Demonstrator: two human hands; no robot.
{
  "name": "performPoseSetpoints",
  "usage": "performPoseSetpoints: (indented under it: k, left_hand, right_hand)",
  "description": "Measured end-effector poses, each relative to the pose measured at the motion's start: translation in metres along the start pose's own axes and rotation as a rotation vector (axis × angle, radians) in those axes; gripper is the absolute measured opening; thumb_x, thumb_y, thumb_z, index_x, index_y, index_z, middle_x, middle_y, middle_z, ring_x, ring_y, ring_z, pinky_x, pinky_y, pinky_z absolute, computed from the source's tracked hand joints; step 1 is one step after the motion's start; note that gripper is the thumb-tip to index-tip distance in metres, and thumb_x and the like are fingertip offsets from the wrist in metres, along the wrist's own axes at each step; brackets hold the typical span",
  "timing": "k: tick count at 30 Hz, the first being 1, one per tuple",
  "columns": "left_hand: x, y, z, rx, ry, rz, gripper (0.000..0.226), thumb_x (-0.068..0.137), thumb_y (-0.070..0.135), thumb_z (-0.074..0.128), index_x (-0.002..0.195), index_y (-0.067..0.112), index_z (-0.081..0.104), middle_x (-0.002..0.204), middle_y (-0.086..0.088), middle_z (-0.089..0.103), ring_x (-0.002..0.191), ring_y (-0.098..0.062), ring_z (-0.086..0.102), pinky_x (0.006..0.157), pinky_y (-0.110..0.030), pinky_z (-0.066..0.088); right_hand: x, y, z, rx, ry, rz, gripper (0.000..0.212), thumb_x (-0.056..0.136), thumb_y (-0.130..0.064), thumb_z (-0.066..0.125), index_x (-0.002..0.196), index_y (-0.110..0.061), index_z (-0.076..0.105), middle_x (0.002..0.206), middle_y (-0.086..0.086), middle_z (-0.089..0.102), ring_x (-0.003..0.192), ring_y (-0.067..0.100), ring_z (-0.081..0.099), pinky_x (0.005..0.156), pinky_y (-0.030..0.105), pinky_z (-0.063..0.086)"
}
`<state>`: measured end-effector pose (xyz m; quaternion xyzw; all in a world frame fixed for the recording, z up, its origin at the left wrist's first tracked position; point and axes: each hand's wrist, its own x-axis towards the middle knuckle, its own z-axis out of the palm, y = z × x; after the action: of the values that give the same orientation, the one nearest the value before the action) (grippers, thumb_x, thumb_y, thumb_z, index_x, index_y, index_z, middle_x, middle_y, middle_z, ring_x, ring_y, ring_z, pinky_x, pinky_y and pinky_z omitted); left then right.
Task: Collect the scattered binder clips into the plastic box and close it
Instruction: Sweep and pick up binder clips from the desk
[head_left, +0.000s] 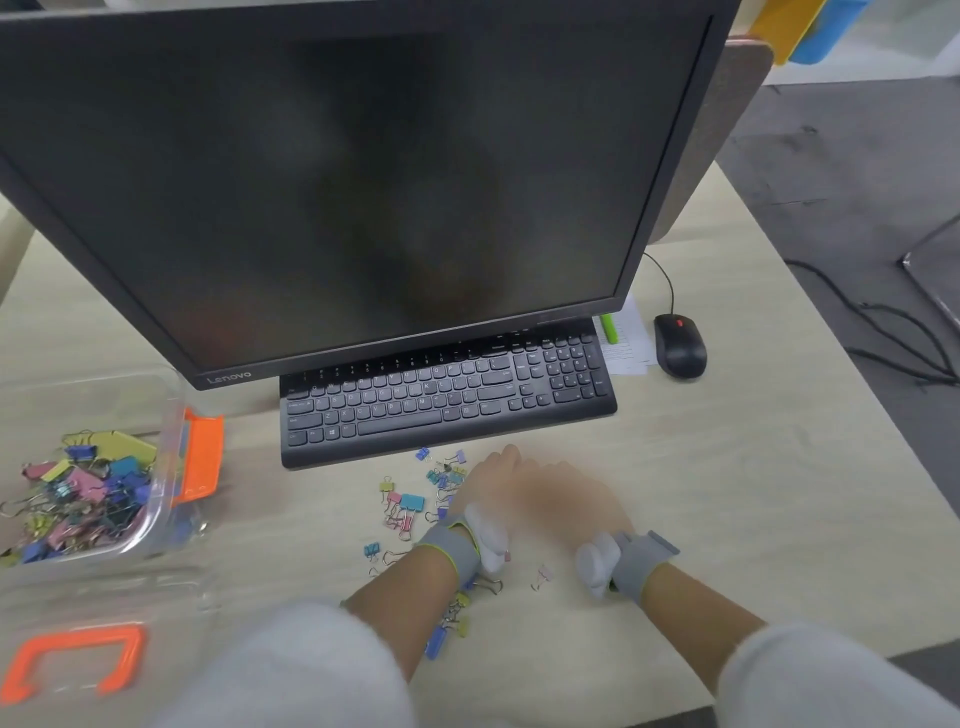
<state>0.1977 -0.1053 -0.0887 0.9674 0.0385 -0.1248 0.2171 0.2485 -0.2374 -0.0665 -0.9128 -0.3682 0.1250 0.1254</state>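
Note:
A clear plastic box (161, 415) with an orange latch (200, 462) stands open at the left, holding several coloured binder clips (88, 499). Its clear lid (130, 592), with an orange handle (72, 660), lies flat in front of it. More binder clips (405, 506) are scattered on the desk below the keyboard, and some lie under my left forearm (447, 623). My left hand (488, 483) and my right hand (571, 499) are side by side, palms down over the scattered clips. Both are motion-blurred and their fingers are hidden.
A black keyboard (447, 400) lies just behind the clips under a large dark monitor (337, 182). A black mouse (680, 345), a green marker (609, 328) and papers (631, 338) sit at the right. The desk's front edge (883, 660) is near my right sleeve.

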Motion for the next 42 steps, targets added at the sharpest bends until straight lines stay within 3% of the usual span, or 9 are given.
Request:
performPoseSetpoints:
  k: [5,10,13,17,20,29,34,38,42]
  left_hand:
    - [0.0,-0.003,-0.004,0.013,-0.056,-0.012,0.021,0.09,0.016,0.041,0.108,0.006,0.047,0.114,-0.015,0.042,0.099,-0.03,0.045,0.072,-0.034,0.031]
    - [-0.001,-0.002,-0.013,-0.067,-0.101,-0.089,0.022,0.095,0.014,0.041,0.111,0.0,0.047,0.121,-0.017,0.042,0.105,-0.029,0.046,0.083,-0.04,0.038]
    - [-0.001,0.0,-0.018,-0.153,-0.078,-0.176,0.026,0.097,0.013,0.041,0.116,-0.003,0.047,0.121,-0.016,0.044,0.108,-0.029,0.049,0.088,-0.036,0.033]
    - [-0.007,0.001,-0.023,-0.336,0.016,-0.258,0.016,0.096,0.007,0.041,0.108,0.005,0.051,0.091,0.005,0.043,0.102,-0.025,0.047,0.082,-0.024,0.028]
    - [-0.013,0.002,-0.032,-0.431,0.096,-0.29,0.021,0.097,0.014,0.043,0.107,-0.003,0.053,0.109,-0.016,0.055,0.099,-0.03,0.052,0.08,-0.028,0.032]
    - [-0.024,-0.002,-0.058,-0.794,0.166,-0.311,0.013,0.092,0.02,0.052,0.08,0.019,0.053,0.074,0.001,0.057,0.055,-0.012,0.051,0.065,-0.024,0.04]
    - [-0.034,-0.019,-0.085,-0.911,0.209,-0.402,0.028,0.093,0.017,0.047,0.066,0.024,0.048,0.061,0.003,0.051,0.055,-0.015,0.043,0.057,-0.031,0.033]
    - [-0.051,-0.039,-0.115,-1.0,0.285,-0.454,0.027,0.09,0.014,0.045,0.064,0.02,0.049,0.06,-0.001,0.047,0.054,-0.015,0.041,0.049,-0.026,0.028]
    - [-0.076,-0.074,-0.149,-1.004,0.383,-0.488,0.023,0.087,0.014,0.042,0.065,0.019,0.047,0.064,-0.004,0.048,0.063,-0.023,0.045,0.062,-0.032,0.035]
  right_hand:
    - [-0.004,-0.009,0.007,0.223,-0.06,0.101,0.022,0.089,-0.015,0.052,0.105,-0.002,0.058,0.102,0.014,0.061,0.09,0.032,0.058,0.078,0.033,0.044]
    - [-0.002,-0.015,0.005,0.48,0.001,0.362,0.013,0.081,-0.008,0.058,0.092,-0.006,0.064,0.091,0.008,0.068,0.076,0.019,0.053,0.065,0.014,0.034]
    - [-0.001,-0.017,0.003,0.566,0.012,0.553,0.009,0.08,-0.013,0.059,0.085,-0.015,0.067,0.077,0.003,0.068,0.068,0.018,0.055,0.065,0.019,0.04]
    - [-0.003,-0.016,-0.003,0.896,0.028,0.724,0.015,0.082,-0.009,0.056,0.074,-0.019,0.065,0.054,0.002,0.059,0.042,0.013,0.053,0.055,0.026,0.05]
    - [-0.005,-0.019,-0.008,1.151,0.017,0.79,0.015,0.086,-0.001,0.053,0.087,-0.012,0.063,0.059,0.008,0.059,0.043,0.015,0.054,0.05,0.026,0.051]
    - [0.012,-0.062,-0.027,1.479,0.087,0.838,0.009,0.086,0.002,0.058,0.078,-0.002,0.062,0.062,0.011,0.057,0.04,0.01,0.053,0.041,0.019,0.049]
    - [0.027,-0.104,-0.045,1.618,0.036,0.79,0.01,0.087,0.001,0.057,0.078,-0.003,0.06,0.067,0.012,0.059,0.055,0.017,0.051,0.045,0.021,0.049]
    - [0.043,-0.141,-0.057,1.627,-0.037,0.722,0.004,0.09,-0.006,0.054,0.088,-0.008,0.057,0.079,0.009,0.059,0.067,0.019,0.057,0.061,0.028,0.051]
    - [0.065,-0.19,-0.069,1.672,-0.103,0.68,0.014,0.095,-0.017,0.048,0.086,-0.008,0.054,0.079,0.01,0.059,0.067,0.02,0.058,0.062,0.029,0.049]
